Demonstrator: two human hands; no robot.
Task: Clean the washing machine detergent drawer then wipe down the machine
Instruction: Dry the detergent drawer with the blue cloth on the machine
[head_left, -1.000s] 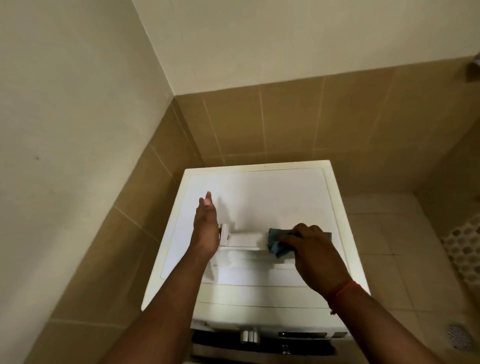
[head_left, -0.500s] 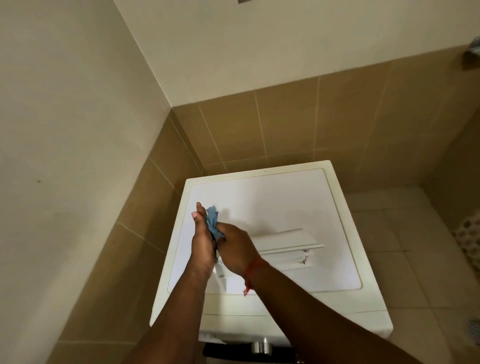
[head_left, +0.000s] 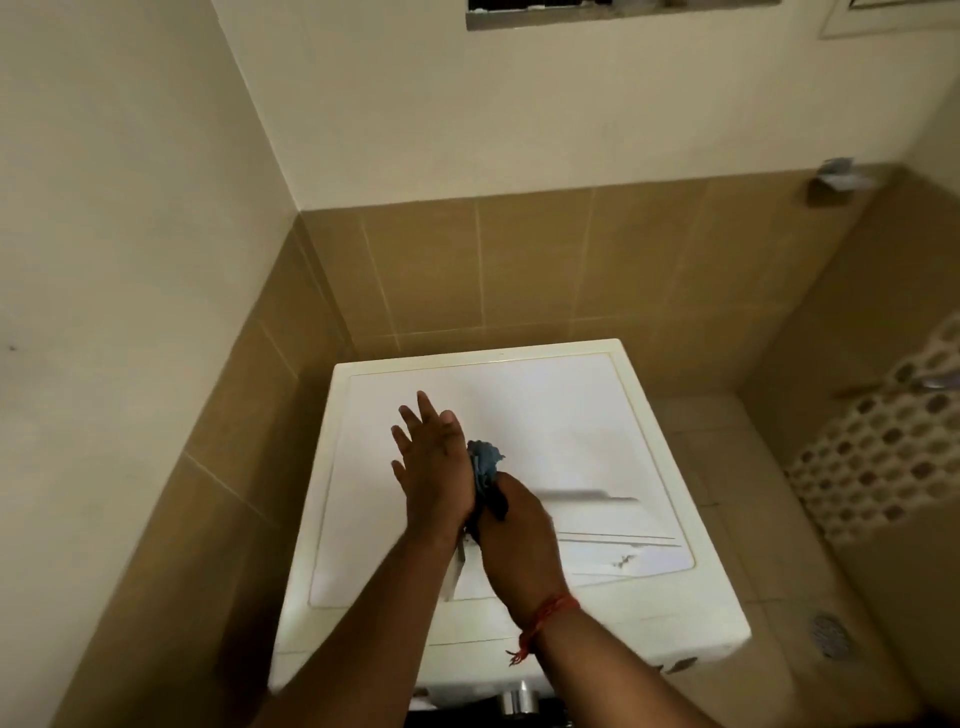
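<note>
Right hand gripped the blue cloth and had crossed from the drawer's right end, 1 s earlier, to its left end. Left hand stayed flat, fingers straight, braced against that same end, holding nothing. Detergent drawer lay on top of the washing machine, blurred in motion, left end hidden behind both hands. Camera tilted up, showing more wall. Judged: the wipe had run the drawer's length, so drawer cleaning was well along; wiping the machine itself was not yet begun.
</note>
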